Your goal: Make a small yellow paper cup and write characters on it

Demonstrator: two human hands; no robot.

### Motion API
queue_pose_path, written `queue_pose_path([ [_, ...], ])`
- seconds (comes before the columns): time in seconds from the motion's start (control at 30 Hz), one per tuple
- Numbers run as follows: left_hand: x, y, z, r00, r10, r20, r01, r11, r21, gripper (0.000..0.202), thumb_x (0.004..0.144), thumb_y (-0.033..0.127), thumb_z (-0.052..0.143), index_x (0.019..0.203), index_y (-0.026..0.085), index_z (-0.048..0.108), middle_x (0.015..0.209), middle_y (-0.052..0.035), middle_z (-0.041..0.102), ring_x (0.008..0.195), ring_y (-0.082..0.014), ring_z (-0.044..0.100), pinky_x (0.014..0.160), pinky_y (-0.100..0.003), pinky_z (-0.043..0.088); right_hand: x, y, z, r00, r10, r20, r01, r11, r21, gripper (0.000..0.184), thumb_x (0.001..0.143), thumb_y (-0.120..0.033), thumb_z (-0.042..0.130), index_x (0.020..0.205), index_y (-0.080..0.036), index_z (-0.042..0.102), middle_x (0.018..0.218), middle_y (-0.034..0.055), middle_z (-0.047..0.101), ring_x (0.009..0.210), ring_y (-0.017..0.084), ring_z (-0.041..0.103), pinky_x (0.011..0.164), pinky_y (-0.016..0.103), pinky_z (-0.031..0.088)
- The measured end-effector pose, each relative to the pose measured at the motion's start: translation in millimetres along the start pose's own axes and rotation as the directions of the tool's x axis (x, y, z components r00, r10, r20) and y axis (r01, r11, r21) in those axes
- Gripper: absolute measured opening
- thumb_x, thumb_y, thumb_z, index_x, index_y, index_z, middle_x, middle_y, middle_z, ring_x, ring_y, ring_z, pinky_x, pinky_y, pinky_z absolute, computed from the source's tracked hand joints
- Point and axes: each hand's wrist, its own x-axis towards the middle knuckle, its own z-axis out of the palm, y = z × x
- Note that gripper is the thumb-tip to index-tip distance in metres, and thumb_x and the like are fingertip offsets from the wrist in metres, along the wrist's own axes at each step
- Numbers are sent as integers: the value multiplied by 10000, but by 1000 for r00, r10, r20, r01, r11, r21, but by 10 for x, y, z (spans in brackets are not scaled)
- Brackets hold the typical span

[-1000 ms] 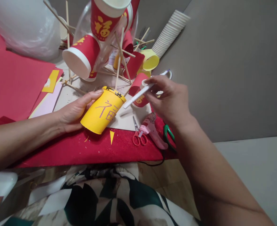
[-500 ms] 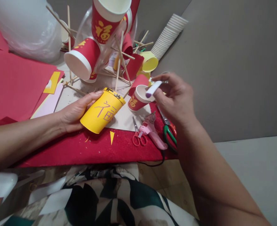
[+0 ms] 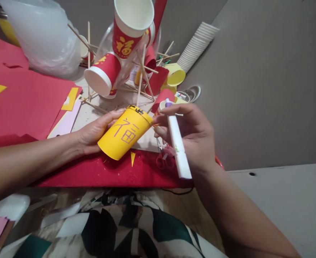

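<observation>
A yellow paper-wrapped cup [image 3: 123,138] lies tilted in my left hand [image 3: 95,129], whose fingers wrap around its far side. A character in purple lines marks its side, and a black pattern runs along its upper edge. My right hand [image 3: 194,134] is closed on a white marker pen [image 3: 176,143], whose purple end points up and away. Its fingertips are right by the cup's upper edge; whether they touch it I cannot tell. Behind that hand, a paper cup [image 3: 162,106] is mostly hidden, and red-handled scissors [image 3: 162,162] are partly covered.
Red paper cups [image 3: 124,41] with gold characters and wooden sticks [image 3: 144,71] form a structure at the back. Red paper sheets [image 3: 37,104] cover the left side, near a white plastic bag [image 3: 43,39]. Stacked white cups [image 3: 198,46] lean by the wall. A yellow scrap [image 3: 132,158] lies in front.
The marker pen has swung round: its purple end now points away from me. My right hand has moved left and down, closer to the yellow cup. The view has shifted slightly.
</observation>
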Motion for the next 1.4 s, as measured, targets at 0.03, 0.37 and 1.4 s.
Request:
queue_pose_path([
  [0.03, -3, -2, 2, 1000, -6, 3, 6, 1000, -2, 341, 966, 429, 555, 1129, 158, 680, 905, -72, 773, 739, -188, 730, 699, -278, 600, 10, 6, 2, 1000, 13, 20, -13, 1000, -2, 276, 791, -209, 797, 1009, -314, 662, 930, -21, 697, 878, 158, 729, 678, 273, 633],
  [0.37, 34, 17, -134, 982, 45, -182, -3, 974, 225, 667, 868, 693, 585, 1289, 176, 571, 1009, -124, 750, 867, -241, 731, 734, -323, 584, 123, -175, -108, 997, 63, -33, -64, 997, -39, 264, 714, -190, 849, 906, -302, 706, 895, -24, 722, 694, 142, 661, 616, 294, 617],
  [1.4, -75, -26, -56, 998, 58, 33, -65, 948, 313, 880, 694, 304, 889, 1440, 255, 424, 1292, -84, 661, 1044, -186, 670, 799, -214, 524, 251, -218, -15, 999, -54, 3, 54, 998, -13, 215, 735, -217, 848, 900, -233, 710, 798, -39, 694, 634, 92, 617, 575, 243, 530],
])
